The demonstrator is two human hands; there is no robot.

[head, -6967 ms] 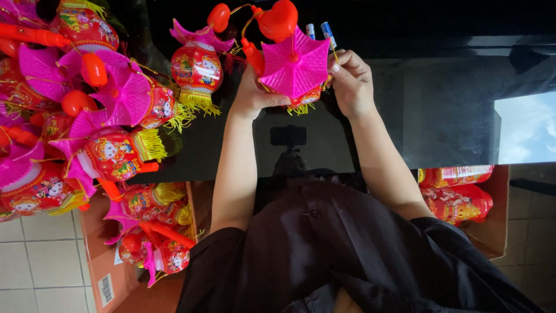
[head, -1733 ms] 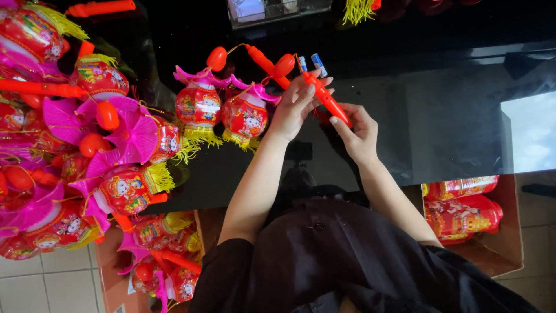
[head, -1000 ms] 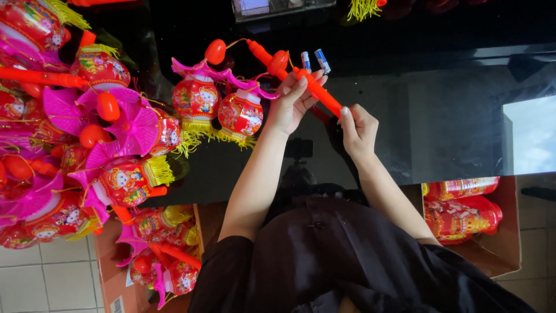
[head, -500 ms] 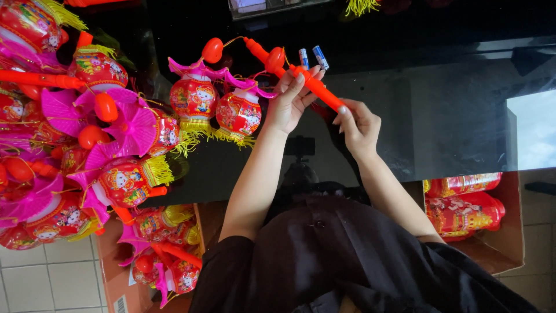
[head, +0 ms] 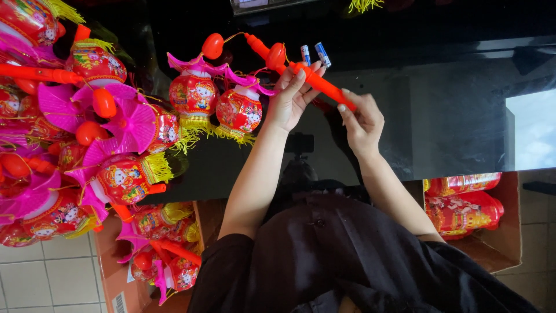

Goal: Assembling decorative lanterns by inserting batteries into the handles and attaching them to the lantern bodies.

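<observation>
Bare black tabletop (head: 440, 116) right of the grip, lantern pair (head: 217, 107) close on its left, two batteries (head: 314, 55) just beyond, lantern heap (head: 75, 133) farther left.

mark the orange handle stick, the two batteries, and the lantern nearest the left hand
orange handle stick (head: 324, 87): head view, on the shaft between the two hands.
two batteries (head: 314, 54): head view, between the pair, on the black table.
red lantern (head: 238, 110): head view, on its round printed body.

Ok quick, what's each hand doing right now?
Left hand: closed around the orange stick, near its upper part.
Right hand: fingertips pinching the same stick's lower end.
</observation>
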